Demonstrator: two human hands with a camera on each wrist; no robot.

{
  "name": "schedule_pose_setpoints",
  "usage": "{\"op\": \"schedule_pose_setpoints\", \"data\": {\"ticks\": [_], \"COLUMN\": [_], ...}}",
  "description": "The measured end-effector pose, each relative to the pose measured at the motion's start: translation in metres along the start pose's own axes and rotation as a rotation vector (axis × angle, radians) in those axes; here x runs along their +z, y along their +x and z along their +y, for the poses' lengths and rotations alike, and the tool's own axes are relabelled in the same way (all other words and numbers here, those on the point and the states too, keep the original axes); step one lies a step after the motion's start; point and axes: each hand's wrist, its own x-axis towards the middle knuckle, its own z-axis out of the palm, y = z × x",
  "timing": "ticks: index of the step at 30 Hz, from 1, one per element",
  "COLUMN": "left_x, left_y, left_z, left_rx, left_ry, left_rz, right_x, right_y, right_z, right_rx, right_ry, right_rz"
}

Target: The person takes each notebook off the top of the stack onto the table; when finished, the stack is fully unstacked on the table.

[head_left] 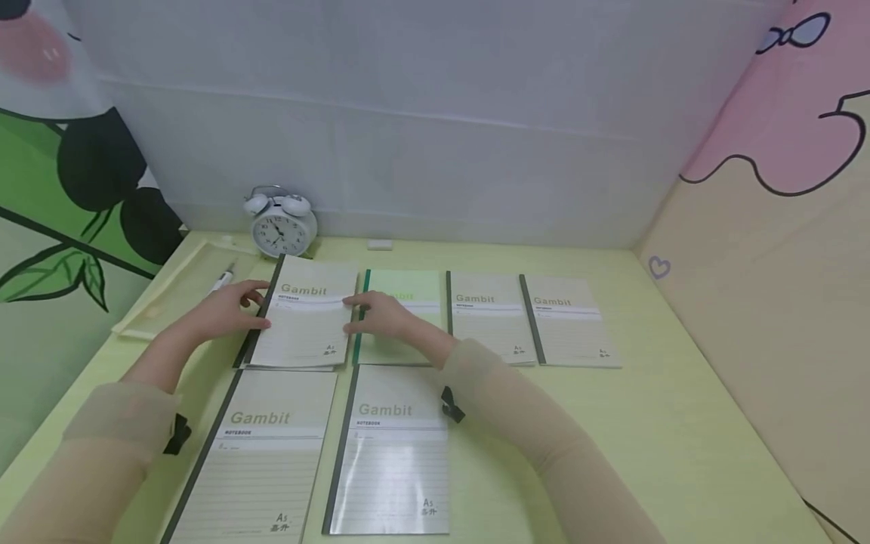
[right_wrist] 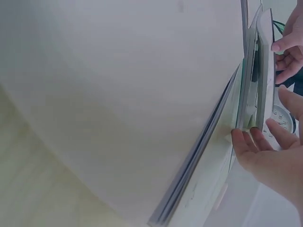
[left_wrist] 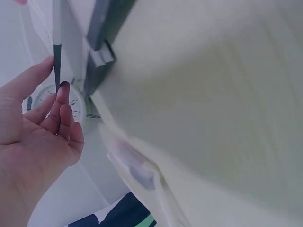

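Observation:
A white notebook (head_left: 306,325) with a dark spine is held between both hands at the back left of the table. My left hand (head_left: 224,306) pinches its spine edge between thumb and fingers; the left wrist view shows that spine (left_wrist: 57,66) raised off what lies beneath. From the opposite side, my right hand (head_left: 382,316) holds the right edge, fingertips at its underside in the right wrist view. Beneath it lies at least one more notebook, mostly hidden. Right beside it, a green notebook (head_left: 401,351) is partly covered by the right hand.
Two white notebooks (head_left: 485,317) (head_left: 571,325) continue the back row. In front lie a left notebook (head_left: 265,461) and a right notebook (head_left: 394,461). A white alarm clock (head_left: 282,230), an eraser-like block (head_left: 379,245), and a pale tray (head_left: 156,306) with a pen (head_left: 223,278) stand behind and left.

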Motion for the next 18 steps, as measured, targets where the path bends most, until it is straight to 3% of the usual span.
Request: {"op": "schedule_pose_setpoints", "data": {"ticks": [8, 18], "left_x": [-0.013, -0.023], "left_y": [0.005, 0.0], "left_z": [0.027, 0.066], "left_rx": [0.05, 0.063], "left_ry": [0.002, 0.011], "left_rz": [0.064, 0.116], "right_x": [-0.019, -0.055], "right_y": [-0.009, -0.025], "right_z": [0.006, 0.012], "right_rx": [0.014, -0.026], "right_ry": [0.134, 0.186], "right_rz": [0.016, 0.07]}}
